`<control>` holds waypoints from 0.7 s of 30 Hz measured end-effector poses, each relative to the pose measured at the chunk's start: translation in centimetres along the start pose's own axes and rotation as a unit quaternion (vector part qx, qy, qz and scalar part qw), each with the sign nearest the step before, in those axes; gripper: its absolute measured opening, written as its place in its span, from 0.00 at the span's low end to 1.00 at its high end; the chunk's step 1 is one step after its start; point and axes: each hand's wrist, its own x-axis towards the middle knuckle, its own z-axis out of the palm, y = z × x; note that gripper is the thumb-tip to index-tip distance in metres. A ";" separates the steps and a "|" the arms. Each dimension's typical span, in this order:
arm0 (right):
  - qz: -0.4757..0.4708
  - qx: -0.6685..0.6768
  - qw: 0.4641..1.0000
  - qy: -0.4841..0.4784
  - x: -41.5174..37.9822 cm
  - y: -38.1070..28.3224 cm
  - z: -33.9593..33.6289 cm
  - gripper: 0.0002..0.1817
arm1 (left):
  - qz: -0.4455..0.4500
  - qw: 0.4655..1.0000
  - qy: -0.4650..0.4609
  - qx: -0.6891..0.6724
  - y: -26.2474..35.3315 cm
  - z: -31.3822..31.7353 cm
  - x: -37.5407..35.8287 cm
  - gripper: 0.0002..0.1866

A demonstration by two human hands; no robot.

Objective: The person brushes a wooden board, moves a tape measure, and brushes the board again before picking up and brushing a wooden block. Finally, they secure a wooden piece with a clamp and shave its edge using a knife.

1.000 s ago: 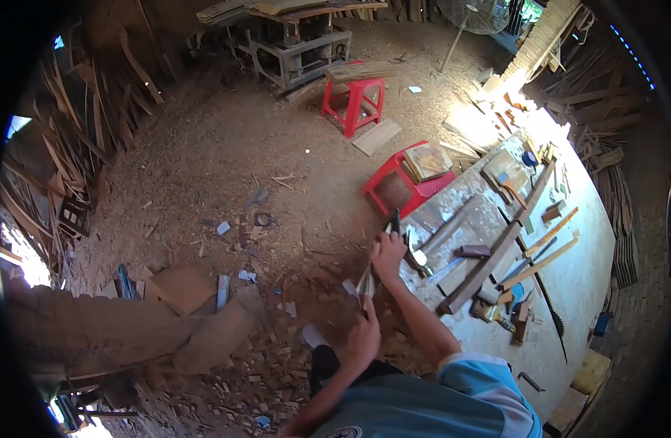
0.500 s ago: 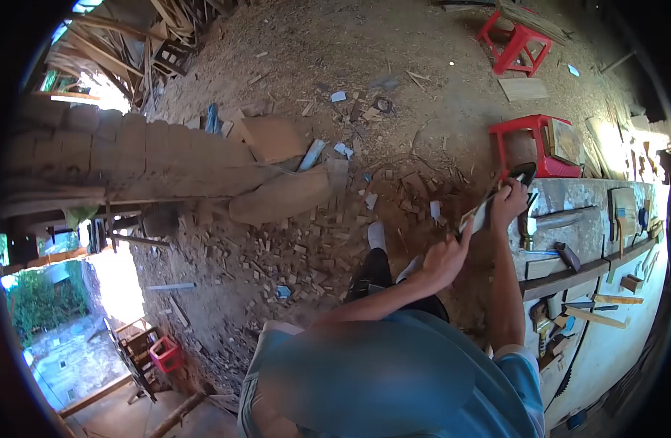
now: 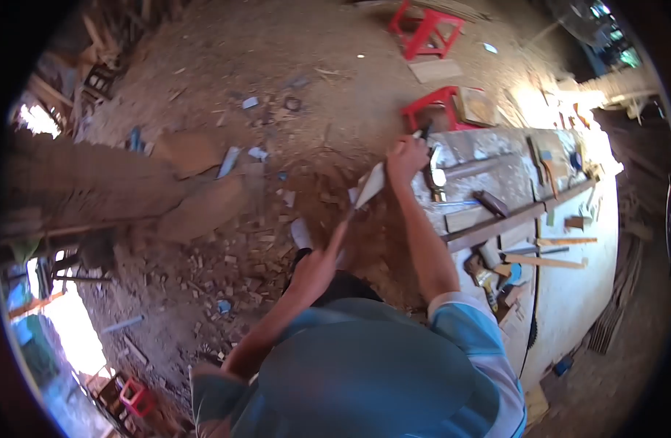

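Note:
A flat, pale blade-like tool point(image 3: 371, 185) slants between my hands, its narrow end towards me. My right hand point(image 3: 407, 159) is closed around its far end, and a dark piece like a handle juts out just past the knuckles. My left hand point(image 3: 315, 271), slightly blurred, is lower and to the left, with its fingers stretched towards the blade's narrow end. Those fingertips are right at the tip of the blade. To the right of my right hand, a hammer-like tool point(image 3: 438, 179) lies on the near end of the workbench point(image 3: 511, 146).
Planes, wood strips point(image 3: 546, 261) and a saw blade lie about the bench, which has a dark rail point(image 3: 522, 217) along it. Red stools point(image 3: 430, 33) stand beyond. Wood offcuts point(image 3: 197, 270) litter the dirt floor, and a long timber point(image 3: 94, 175) lies at left.
My view has swung to the right, so the bench and stools appear further left. My left hand has drawn back towards me along the blade; my right hand keeps its grip.

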 end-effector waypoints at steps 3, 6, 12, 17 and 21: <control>0.028 0.039 0.999 0.004 0.1 -0.7 -0.4 0.06 | 0.000 0.999 0.051 0.002 0.0 0.6 -0.9 0.38; 0.027 0.041 0.999 0.006 -0.2 -0.8 -0.1 0.06 | 0.014 0.997 0.079 0.011 1.7 -0.2 2.9 0.40; 0.017 0.052 0.999 0.004 -0.4 -0.9 -0.5 0.06 | 0.029 0.990 0.089 0.105 1.0 0.3 2.8 0.41; 0.029 0.036 0.999 0.021 -0.4 -0.5 0.2 0.05 | 0.008 0.993 -0.002 0.115 2.8 1.3 -0.8 0.45; 0.022 0.042 0.999 0.022 -0.5 -1.0 -0.3 0.05 | 0.038 0.988 0.059 0.137 1.8 3.6 -0.8 0.45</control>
